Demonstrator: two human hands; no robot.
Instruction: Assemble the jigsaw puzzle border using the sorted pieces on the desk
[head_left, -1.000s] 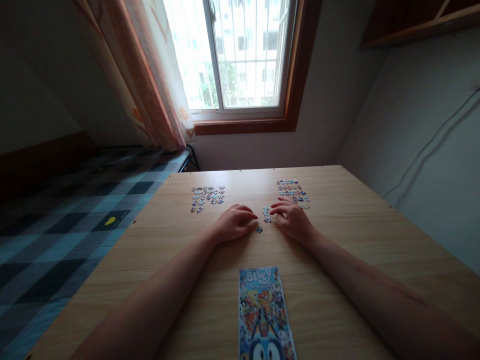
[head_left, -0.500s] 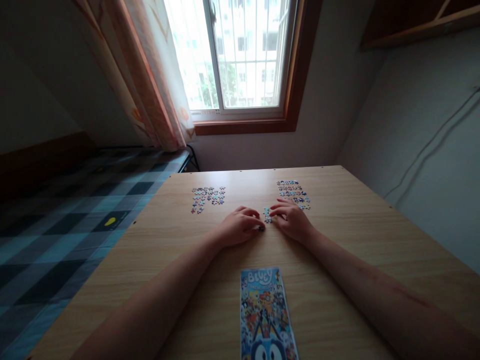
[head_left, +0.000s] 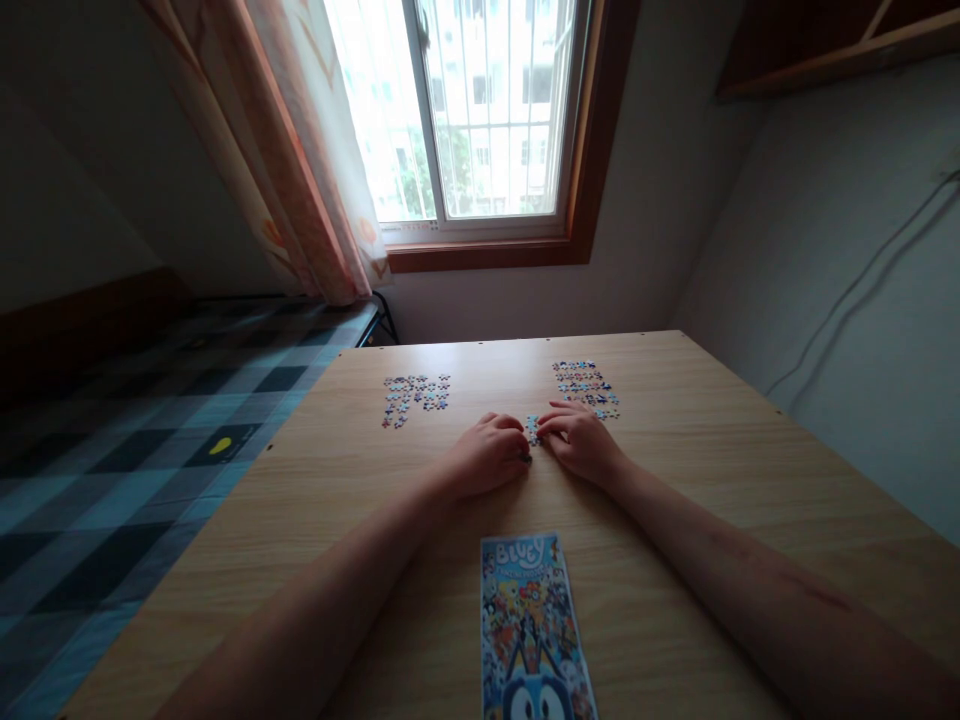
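Note:
In the head view, my left hand (head_left: 491, 452) rests low over the table with its fingers curled. A small dark puzzle piece (head_left: 525, 458) shows under its fingertips, pinched close to the wood. Just beyond it lies a small strip of joined puzzle pieces (head_left: 533, 428), mostly light blue. My right hand (head_left: 579, 440) grips the strip's right edge with thumb and bent fingers, while its index finger reaches out above. The fingers partly cover the strip. Behind the right hand, loose puzzle pieces (head_left: 577, 378) lie in rows; another group of puzzle pieces (head_left: 427, 390) lies at the far left.
A printed picture sheet (head_left: 532, 630) marked "BLUEY" lies near me between my forearms. The wooden table (head_left: 712, 480) ends at a wall below a barred window (head_left: 499, 120). A bed with a checked cover (head_left: 225, 400) stands to the left.
My left fingers have curled in further around the dark puzzle piece, which has shifted very slightly to the right. My right hand stays almost still at the joined pieces.

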